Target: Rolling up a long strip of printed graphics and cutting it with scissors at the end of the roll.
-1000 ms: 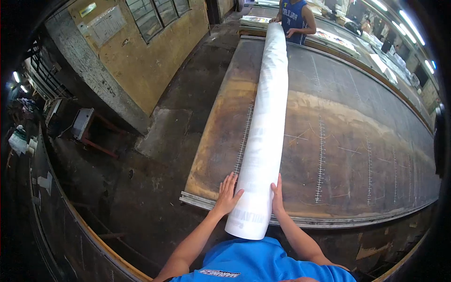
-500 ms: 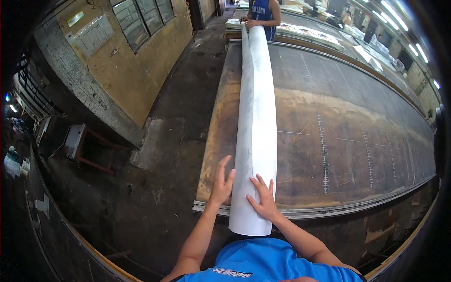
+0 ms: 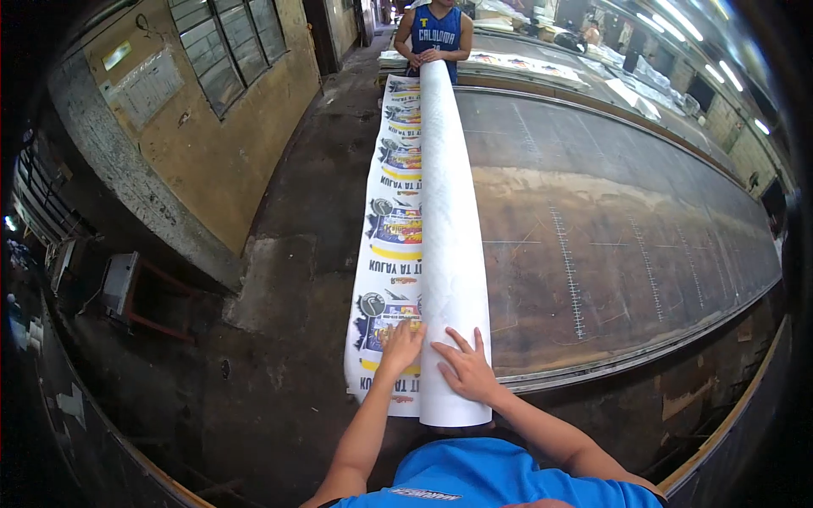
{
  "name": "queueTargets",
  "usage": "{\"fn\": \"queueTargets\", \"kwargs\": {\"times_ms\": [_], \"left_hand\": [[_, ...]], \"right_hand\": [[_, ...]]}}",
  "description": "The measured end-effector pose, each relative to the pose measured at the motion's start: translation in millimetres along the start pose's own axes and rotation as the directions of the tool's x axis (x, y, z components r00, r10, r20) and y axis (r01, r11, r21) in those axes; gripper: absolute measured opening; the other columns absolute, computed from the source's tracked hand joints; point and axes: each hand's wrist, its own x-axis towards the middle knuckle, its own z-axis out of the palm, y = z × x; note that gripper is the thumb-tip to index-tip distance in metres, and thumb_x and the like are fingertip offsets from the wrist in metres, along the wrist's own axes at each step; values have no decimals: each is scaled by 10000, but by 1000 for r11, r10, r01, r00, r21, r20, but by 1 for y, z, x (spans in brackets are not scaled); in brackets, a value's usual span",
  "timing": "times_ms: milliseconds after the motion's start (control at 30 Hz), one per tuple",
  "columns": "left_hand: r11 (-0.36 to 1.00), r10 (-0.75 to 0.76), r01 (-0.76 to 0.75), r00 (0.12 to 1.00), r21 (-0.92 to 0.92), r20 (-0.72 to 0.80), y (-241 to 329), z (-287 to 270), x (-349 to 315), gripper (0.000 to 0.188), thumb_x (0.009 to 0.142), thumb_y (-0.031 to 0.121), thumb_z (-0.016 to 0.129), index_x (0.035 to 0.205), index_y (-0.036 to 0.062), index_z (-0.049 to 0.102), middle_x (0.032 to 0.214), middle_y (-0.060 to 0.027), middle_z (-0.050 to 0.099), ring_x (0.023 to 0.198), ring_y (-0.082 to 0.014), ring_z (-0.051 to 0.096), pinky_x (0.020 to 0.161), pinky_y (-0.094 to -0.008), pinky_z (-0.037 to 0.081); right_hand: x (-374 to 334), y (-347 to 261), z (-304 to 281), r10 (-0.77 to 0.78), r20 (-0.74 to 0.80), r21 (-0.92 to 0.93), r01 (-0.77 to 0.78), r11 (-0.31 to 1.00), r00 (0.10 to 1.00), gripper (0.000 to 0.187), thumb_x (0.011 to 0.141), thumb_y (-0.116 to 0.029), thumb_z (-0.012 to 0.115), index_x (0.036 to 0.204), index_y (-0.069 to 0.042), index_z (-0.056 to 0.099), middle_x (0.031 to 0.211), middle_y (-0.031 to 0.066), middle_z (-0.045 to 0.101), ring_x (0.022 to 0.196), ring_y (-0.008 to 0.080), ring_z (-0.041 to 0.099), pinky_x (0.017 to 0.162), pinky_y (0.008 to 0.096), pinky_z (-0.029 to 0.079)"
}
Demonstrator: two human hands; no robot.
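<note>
A long roll of white sheet (image 3: 449,220) lies lengthwise on the big dark table (image 3: 584,288), its near end jutting past the table's front edge. From its left side a printed strip (image 3: 381,254) lies unrolled, showing a repeated design in black, yellow and several colours. My right hand (image 3: 466,366) rests open on top of the roll near its end, fingers spread. My left hand (image 3: 401,347) is open against the roll's left side, over the printed strip. At the far end, a co-worker in a dark blue sleeveless jersey (image 3: 434,34) has both hands at the roll.
A wall with a barred window (image 3: 227,46) and a concrete pillar (image 3: 144,161) stand to the left across the floor. A small stand with reddish legs (image 3: 144,296) is near the pillar. Behind the table, another long table carries printed sheets (image 3: 525,68).
A printed strip has come into sight left of the roll. My left hand has moved down onto the strip beside the roll. My right hand stays on the roll. The view has shifted slightly.
</note>
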Motion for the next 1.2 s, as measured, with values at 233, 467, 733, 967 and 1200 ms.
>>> {"fn": "queueTargets", "kwargs": {"times_ms": [233,467,733,967,1200], "left_hand": [[796,122,-141,990,-589,-72,-36,65,-6,676,1076,493,306,1514,-19,344,1545,-229,389,1445,-363,340,1191,-397,252],[784,-24,-120,975,-609,-222,25,105,-17,756,1031,501,419,1537,-43,281,1597,-245,286,1482,-354,285,1224,-394,187],[930,341,-354,932,-100,-124,113,134,-57,933,866,398,713,1549,-33,244,1626,-267,178,1494,-425,189,1225,-487,163],[734,678,-675,723,71,-132,171,180,-99,572,999,343,501,1512,101,419,1629,-145,269,1527,-400,114,1199,-606,67],[657,753,-723,644,-214,138,334,298,-95,374,968,251,576,1315,112,597,1347,-87,602,1355,-310,457,1178,-632,130]], "right_hand": [[-44,-32,2,-11,30,-39,13,999,999,379,879,-311,633,1235,-196,687,1504,40,491,1491,321,295,1131,740,48],[-98,38,-4,-33,-58,189,44,981,998,441,848,-156,618,1271,-262,687,1513,-10,505,1488,334,307,1164,681,6],[-193,167,-3,633,-168,647,-400,649,756,341,985,-136,523,1283,-40,657,1238,172,672,1160,269,615,983,360,460],[-266,104,-60,602,-531,584,-257,770,597,268,917,-19,591,1170,11,672,1092,136,706,1095,239,670,926,320,515],[-320,95,-87,580,-631,388,-438,811,515,458,945,-135,616,1370,-14,498,1403,199,511,1353,377,465,1144,464,340]]}}
